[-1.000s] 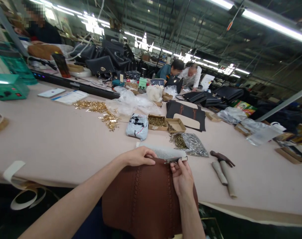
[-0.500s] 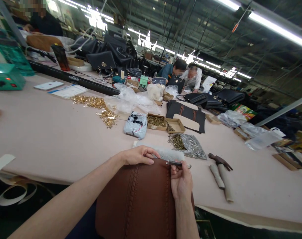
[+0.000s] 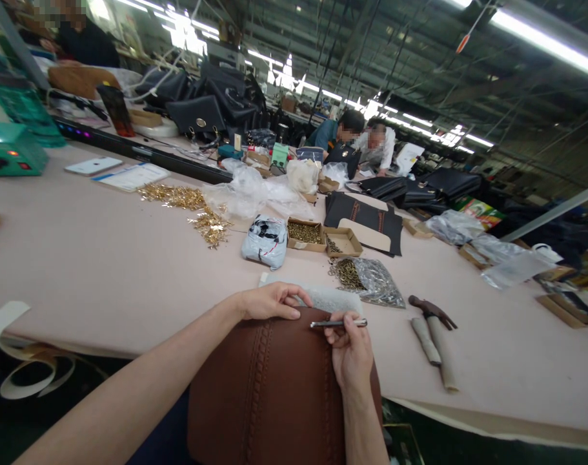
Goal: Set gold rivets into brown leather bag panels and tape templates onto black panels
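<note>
A brown leather piece with braided stitching leans against the table's front edge, low in the middle of the view. My left hand grips its top edge, thumb on the near face and fingers behind. Between the thumb and fingers of my right hand is a slim dark tool with metal ends. The tool lies sideways over the piece's upper right part, its left tip close to the leather. A pale translucent wrapped bundle lies just behind the top edge.
To the right lie a hammer and a wrapped handle. Behind are a bag of brass rings, boxes of small fittings, a plastic-wrapped packet and gold pieces. Several people are farther back.
My right hand has shifted the tool slightly left, so its metal tip now shows in front of the leather's top part. My left hand has stayed on the edge.
</note>
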{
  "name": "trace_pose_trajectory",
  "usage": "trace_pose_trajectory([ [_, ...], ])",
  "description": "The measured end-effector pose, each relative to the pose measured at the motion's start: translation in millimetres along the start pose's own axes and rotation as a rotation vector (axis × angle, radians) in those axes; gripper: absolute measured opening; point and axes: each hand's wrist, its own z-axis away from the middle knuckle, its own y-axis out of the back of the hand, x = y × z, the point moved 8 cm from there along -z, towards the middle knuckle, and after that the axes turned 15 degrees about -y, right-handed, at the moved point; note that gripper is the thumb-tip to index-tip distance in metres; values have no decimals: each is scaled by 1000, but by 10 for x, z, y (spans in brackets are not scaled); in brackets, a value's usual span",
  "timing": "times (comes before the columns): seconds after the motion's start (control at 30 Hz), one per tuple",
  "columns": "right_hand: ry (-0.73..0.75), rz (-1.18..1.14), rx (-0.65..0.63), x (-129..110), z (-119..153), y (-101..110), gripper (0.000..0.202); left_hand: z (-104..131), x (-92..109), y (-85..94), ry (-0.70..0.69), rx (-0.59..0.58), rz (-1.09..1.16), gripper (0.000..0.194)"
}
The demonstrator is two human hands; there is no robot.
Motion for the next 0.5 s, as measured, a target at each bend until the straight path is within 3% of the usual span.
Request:
trace_pose_trajectory([
  [0.5,-16,78,-42,46,39,-74,24,12,2,17,-12,37,-4,60],
])
